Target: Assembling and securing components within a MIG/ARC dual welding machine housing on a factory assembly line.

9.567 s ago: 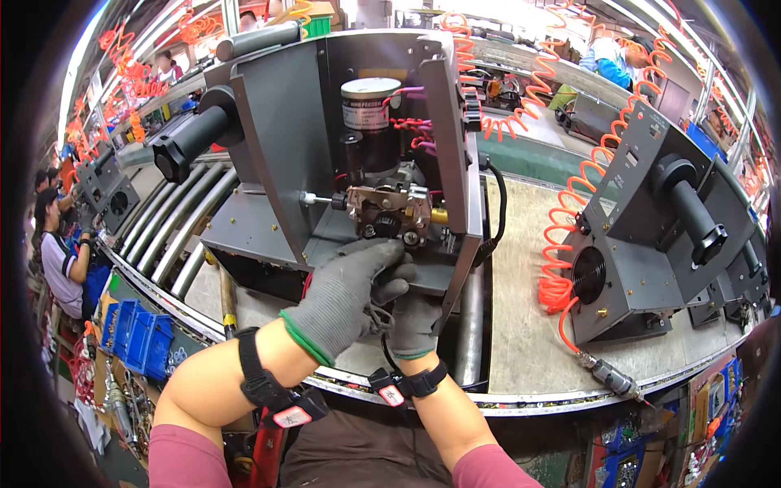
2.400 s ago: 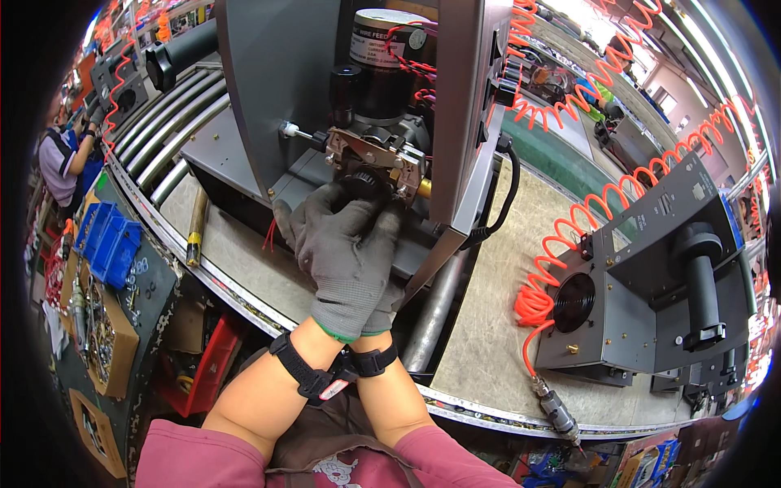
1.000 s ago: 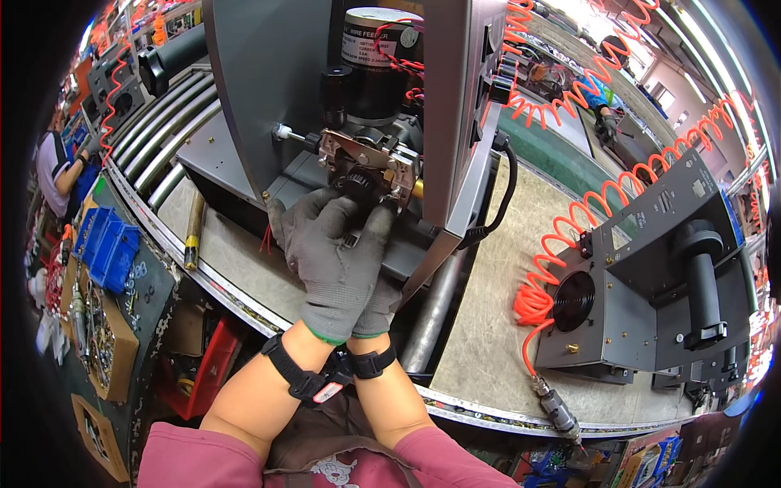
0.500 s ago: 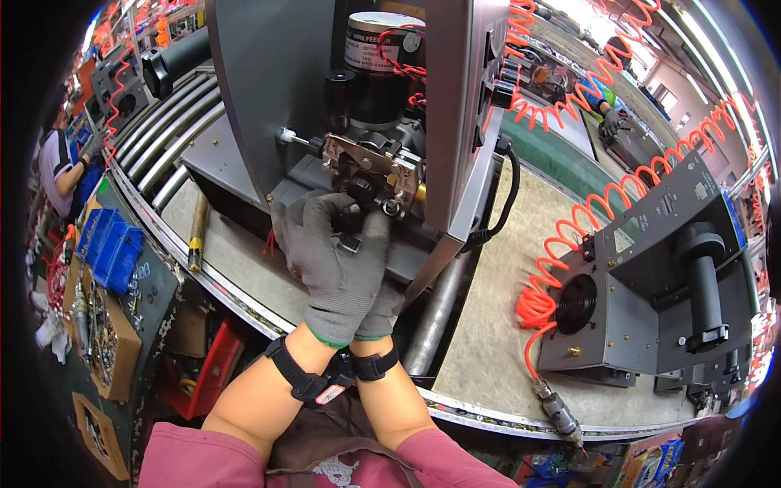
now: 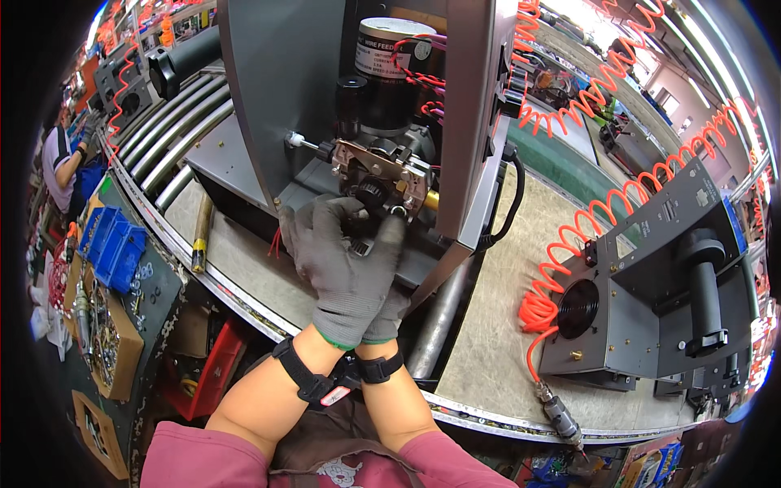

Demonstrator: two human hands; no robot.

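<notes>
My left hand [image 5: 346, 268], in a grey knit glove, reaches into a dark grey metal housing. Its fingers bend around a round black knob [image 5: 371, 193] on the front of a wire feed mechanism [image 5: 382, 167]. Beneath it lies my right hand [image 5: 390, 315], gloved alike and mostly covered; its fingers are hidden. A small black ridged part [image 5: 359, 247] shows between the gloved fingers; which hand holds it, if either, I cannot tell. Above the mechanism stands a black cylindrical motor [image 5: 393, 61] with red wires. My wrists cross close together, wearing black straps.
A hammer-like rod with a yellow band [image 5: 199, 244] lies left of the housing. Blue bins [image 5: 114, 248] and a box of small hardware [image 5: 110, 346] are at left. On the right are another grey housing [image 5: 643, 285], a coiled orange hose [image 5: 541, 313] and an air tool [image 5: 561, 419].
The housing and both hands sit slightly farther right and lower in the picture. My hands keep nearly the same pose at the mechanism.
</notes>
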